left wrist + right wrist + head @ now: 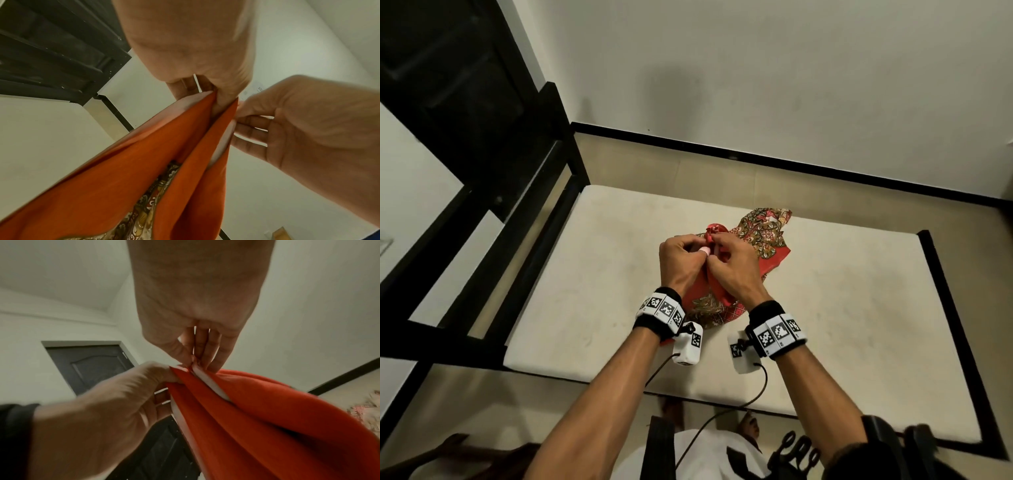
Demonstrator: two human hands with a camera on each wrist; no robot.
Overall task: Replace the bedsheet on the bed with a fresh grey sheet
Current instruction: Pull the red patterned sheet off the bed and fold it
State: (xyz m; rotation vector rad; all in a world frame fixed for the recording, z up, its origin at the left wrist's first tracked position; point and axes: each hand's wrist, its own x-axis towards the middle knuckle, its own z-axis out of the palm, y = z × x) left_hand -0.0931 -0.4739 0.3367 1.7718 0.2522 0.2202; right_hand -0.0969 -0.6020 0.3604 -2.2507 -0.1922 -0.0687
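Left hand (681, 263) and right hand (732, 265) side by side, fingers (207, 352) clamped on red patterned bedsheet (760, 236) edge; rest bunched below on bare mattress (592, 274).

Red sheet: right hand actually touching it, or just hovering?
Touching. The right wrist view shows the right hand's fingers pinching the red sheet's edge, beside the left hand.

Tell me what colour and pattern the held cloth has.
Red cloth with a floral batik-like print; the head view shows it best.
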